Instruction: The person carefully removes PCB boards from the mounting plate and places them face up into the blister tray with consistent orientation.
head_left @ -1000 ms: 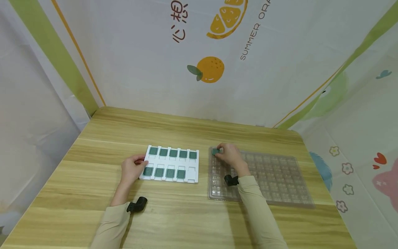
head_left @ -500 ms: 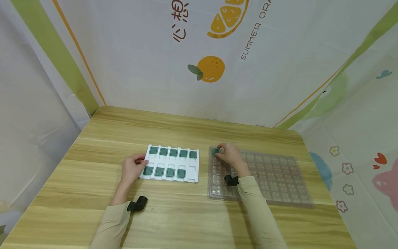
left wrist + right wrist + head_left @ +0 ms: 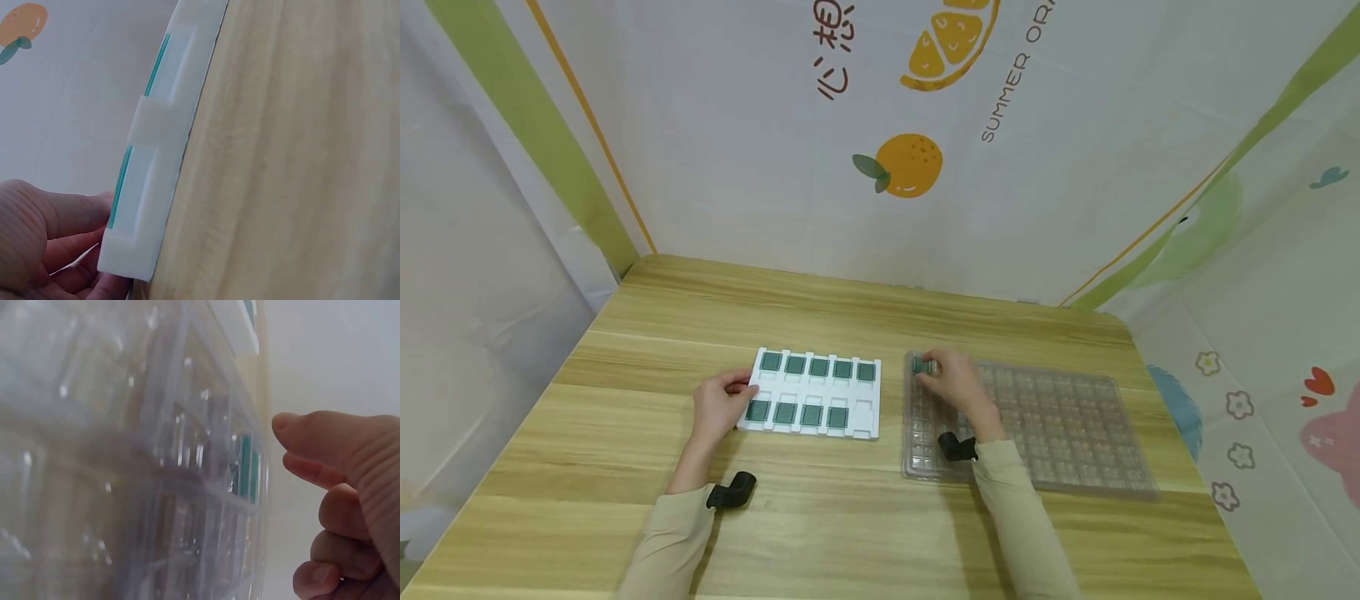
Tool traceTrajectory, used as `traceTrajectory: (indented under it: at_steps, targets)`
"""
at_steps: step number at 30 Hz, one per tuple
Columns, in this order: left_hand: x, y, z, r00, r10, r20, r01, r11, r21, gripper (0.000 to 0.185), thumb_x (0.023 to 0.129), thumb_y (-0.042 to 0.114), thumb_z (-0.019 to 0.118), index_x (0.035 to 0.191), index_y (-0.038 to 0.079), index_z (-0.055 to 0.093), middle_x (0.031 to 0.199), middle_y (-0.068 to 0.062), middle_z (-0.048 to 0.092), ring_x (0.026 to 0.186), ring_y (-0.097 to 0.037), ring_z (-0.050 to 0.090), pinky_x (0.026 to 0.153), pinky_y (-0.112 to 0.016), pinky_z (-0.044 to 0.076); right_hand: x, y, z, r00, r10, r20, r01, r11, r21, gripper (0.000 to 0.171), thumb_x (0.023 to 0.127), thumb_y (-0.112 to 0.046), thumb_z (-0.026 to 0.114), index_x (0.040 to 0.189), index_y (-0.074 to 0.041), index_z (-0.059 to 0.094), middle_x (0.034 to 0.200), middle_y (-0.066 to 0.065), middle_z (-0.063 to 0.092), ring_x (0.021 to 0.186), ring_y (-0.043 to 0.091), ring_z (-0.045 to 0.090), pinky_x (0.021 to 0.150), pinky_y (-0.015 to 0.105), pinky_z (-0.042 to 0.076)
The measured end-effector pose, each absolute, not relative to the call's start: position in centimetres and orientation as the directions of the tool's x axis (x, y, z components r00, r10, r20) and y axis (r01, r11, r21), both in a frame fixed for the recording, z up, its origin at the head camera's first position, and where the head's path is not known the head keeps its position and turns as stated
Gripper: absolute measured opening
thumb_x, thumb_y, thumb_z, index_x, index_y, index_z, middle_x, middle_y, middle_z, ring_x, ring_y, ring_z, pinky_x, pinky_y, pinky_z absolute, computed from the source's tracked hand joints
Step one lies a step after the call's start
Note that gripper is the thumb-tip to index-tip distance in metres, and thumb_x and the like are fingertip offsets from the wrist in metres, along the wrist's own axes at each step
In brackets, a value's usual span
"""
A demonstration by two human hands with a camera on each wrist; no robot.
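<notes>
On table (image 3: 880,517), white tray (image 3: 811,393) lies left-right.

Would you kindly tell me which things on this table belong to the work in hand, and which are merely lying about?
In the work:
- white tray, steadied by the left hand
- green chip at the right hand
- clear blister tray

Lying about:
- orange-print backdrop
- wooden table

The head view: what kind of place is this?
Probably a small tabletop workstation for sorting parts: a wooden table closed in by printed curtains, a white tray of green chips, and a clear compartment tray.
</notes>
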State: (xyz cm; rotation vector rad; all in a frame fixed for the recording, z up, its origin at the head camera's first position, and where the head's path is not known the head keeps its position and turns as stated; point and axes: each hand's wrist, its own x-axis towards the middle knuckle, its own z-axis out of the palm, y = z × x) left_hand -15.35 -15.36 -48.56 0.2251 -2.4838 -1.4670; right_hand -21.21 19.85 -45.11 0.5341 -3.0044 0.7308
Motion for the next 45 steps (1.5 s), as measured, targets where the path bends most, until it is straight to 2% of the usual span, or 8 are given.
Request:
traceTrajectory:
  at_steps: [9,20,25,34,37,45]
  targets:
    - [-15.3,-15.3,-48.5,-0.956,-0.26,0.135,-0.007,0.481,0.877,0.022,0.077,-0.006,0.067,0.098,-0.014,0.067,0.083,-0.026,0.066,0.066,-0.01,0.055,0.056,-0.009,0.04,-20.5,19.1,-45.3,-0.937,-0.336,0.1,-0.346,0.842,-0.414,0.025,0.085,-0.02,0.07,0.106,-0.006,0.068,0.048,-0.004,0.038,0.042,0.008,0.028,0.043,0.022,0.025]
    - [-15.4,-15.4,-48.7,-0.956,-0.261,0.135,-0.01,0.487,0.873,0.022,0.078,-0.007,0.066,0.099,-0.013,0.067,0.085,-0.026,0.066,0.068,-0.013,0.056,0.057,-0.008,0.039,-19.4,17.4,-45.1,-0.919,-0.38,0.103,-0.383,0.805,-0.453,0.023,0.085,-0.015,0.068,0.106,-0.004,0.068,0.046,-0.007,0.03,0.041,0.006,0.024,0.041,0.02,0.023]
    - [-15.4,-15.4,-48.7,-0.956,-0.258,0.142,-0.004,0.493,0.87,0.021,0.078,-0.007,0.066,0.099,-0.013,0.067,0.085,-0.027,0.066,0.069,-0.015,0.056,0.057,-0.008,0.039,-19.0,16.6,-45.0,-0.9,-0.415,0.136,-0.43,0.785,-0.446,0.023,0.083,-0.015,0.07,0.104,-0.003,0.068,0.047,-0.007,0.031,0.042,0.006,0.026,0.042,0.02,0.024]
    - [-15.3,-15.4,-48.6,-0.956,-0.256,0.141,-0.002,0.487,0.873,0.021,0.079,-0.007,0.066,0.099,-0.014,0.067,0.085,-0.027,0.065,0.068,-0.012,0.055,0.057,-0.009,0.039,-18.1,15.1,-44.7,-0.889,-0.443,0.118,-0.444,0.769,-0.46,0.025,0.082,-0.016,0.071,0.103,-0.004,0.068,0.049,-0.008,0.029,0.044,0.006,0.024,0.042,0.019,0.022]
    - [-15.3,-15.4,-48.6,-0.956,-0.255,0.142,-0.001,0.489,0.872,0.021,0.079,-0.007,0.065,0.099,-0.014,0.066,0.085,-0.027,0.065,0.069,-0.015,0.056,0.057,-0.009,0.039,-17.9,14.5,-44.7,-0.888,-0.449,0.096,-0.436,0.761,-0.48,0.025,0.083,-0.017,0.071,0.104,-0.004,0.068,0.05,-0.008,0.029,0.044,0.005,0.024,0.041,0.019,0.022]
    - [-15.2,-15.4,-48.4,-0.956,-0.249,0.154,0.01,0.496,0.868,0.021,0.079,-0.007,0.065,0.099,-0.013,0.067,0.086,-0.027,0.065,0.071,-0.022,0.059,0.058,-0.009,0.04,-17.4,13.1,-44.9,-0.872,-0.485,0.068,-0.463,0.772,-0.435,0.026,0.083,-0.022,0.071,0.105,-0.008,0.068,0.052,-0.009,0.03,0.046,0.005,0.026,0.043,0.018,0.023]
